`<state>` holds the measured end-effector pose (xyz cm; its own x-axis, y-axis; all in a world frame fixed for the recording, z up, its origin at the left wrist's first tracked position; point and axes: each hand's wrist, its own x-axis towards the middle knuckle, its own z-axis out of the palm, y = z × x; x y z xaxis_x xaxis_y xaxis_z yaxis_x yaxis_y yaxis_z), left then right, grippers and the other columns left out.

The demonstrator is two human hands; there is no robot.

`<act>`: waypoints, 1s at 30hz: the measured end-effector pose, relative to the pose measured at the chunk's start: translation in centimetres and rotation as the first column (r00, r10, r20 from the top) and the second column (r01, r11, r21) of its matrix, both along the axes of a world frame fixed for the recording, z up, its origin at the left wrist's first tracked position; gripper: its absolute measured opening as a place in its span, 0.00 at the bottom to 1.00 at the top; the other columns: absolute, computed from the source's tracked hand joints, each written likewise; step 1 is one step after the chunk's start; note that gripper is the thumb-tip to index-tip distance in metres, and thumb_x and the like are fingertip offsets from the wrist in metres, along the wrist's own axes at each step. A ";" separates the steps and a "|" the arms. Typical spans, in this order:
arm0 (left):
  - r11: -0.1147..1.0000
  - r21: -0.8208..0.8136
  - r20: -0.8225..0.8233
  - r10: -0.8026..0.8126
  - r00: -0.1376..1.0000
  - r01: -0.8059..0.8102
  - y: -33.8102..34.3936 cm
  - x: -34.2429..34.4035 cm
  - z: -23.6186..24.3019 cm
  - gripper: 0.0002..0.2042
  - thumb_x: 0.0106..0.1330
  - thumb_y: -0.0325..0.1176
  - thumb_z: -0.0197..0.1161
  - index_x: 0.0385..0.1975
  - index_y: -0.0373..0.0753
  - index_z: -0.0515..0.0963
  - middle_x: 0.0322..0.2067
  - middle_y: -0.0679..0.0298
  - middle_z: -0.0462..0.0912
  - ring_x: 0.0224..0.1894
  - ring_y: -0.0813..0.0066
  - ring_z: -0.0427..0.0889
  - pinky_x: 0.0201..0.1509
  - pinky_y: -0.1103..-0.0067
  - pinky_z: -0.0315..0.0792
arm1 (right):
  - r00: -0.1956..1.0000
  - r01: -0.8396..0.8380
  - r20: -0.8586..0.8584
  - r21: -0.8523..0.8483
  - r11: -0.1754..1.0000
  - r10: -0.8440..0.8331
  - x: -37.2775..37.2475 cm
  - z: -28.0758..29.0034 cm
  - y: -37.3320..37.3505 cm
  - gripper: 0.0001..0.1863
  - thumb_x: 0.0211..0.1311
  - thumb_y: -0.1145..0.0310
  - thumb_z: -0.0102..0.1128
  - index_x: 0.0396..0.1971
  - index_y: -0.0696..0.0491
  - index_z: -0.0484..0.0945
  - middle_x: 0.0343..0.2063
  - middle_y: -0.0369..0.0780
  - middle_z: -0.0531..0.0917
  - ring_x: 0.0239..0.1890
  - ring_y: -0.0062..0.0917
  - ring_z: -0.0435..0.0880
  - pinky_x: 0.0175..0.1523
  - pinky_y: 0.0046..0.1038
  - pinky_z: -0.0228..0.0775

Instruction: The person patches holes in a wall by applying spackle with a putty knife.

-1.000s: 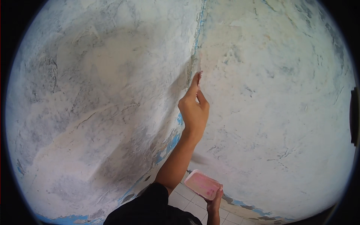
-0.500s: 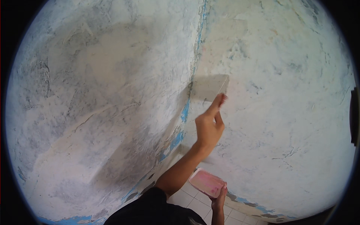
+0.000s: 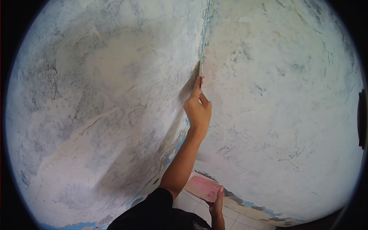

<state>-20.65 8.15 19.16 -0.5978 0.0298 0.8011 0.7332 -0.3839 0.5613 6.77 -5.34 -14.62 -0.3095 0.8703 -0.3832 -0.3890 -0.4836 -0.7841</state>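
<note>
My left hand (image 3: pixel 197 111) is raised to the inner corner where two walls meet, its fingers closed on a thin flat putty scraper (image 3: pixel 201 69). The scraper is seen nearly edge-on, its tip at the corner seam (image 3: pixel 202 50), where flaking blue paint shows. Lower down, my right hand (image 3: pixel 217 200) grips the near right end of a shallow rectangular tray (image 3: pixel 202 188), its thumb over the rim. The tray is pinkish white inside, with darker pink smears. Part of its left end lies behind my left forearm.
The left wall (image 3: pixel 96 96) and the right wall (image 3: pixel 276 111) are patchy white and grey with cracks. Blue paint and bare patches run along their lower edges. White floor tiles (image 3: pixel 234 218) show below the tray. A dark object (image 3: pixel 361 119) stands at the far right rim.
My left hand has moved left and up with the scraper, from the right wall to the corner seam. My right hand and the tray have shifted slightly left.
</note>
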 end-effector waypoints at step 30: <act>0.991 -0.022 -0.031 -0.130 0.991 0.129 -1.9 3.5 -2.6 0.21 0.67 0.15 0.53 0.60 0.29 0.77 0.53 0.42 0.83 0.56 0.56 0.85 0.54 0.74 0.78 | 0.996 0.062 0.062 0.040 0.997 -0.064 1.9 0.5 1.6 0.39 0.73 0.35 0.48 0.73 0.41 0.52 0.69 0.42 0.62 0.69 0.41 0.67 0.56 0.59 0.75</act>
<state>-17.14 6.27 16.55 -0.5619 0.1214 0.8182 0.6955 -0.4661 0.5468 8.64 -3.77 -14.14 -0.2299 0.9015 -0.3666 -0.3667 -0.4292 -0.8254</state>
